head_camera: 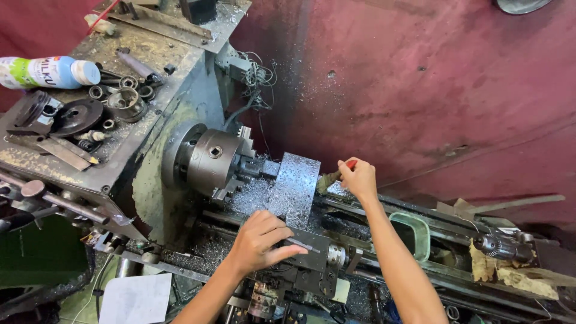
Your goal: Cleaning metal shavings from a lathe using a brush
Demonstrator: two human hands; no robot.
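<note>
Brushing swarf: right hand [359,178] fingers closed on red-handled brush [333,175] against the chucked plate [294,187] on the lathe; left hand [259,240] fingers curled over toolpost handle [302,244]. Judging next: steady sweep clear of chuck [207,159]

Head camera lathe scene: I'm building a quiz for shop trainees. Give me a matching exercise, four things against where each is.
Things:
1. white plastic bottle with blue cap
2. right hand
3. left hand
4. pale green rectangular tub

Places:
A. on the tool post, by a thin metal rod
B. lying on the headstock top
C. right of the right forearm, on the lathe bed
D. gripping a red-handled brush beside the grey metal block

Pairs: 1-B, 2-D, 3-A, 4-C
</note>
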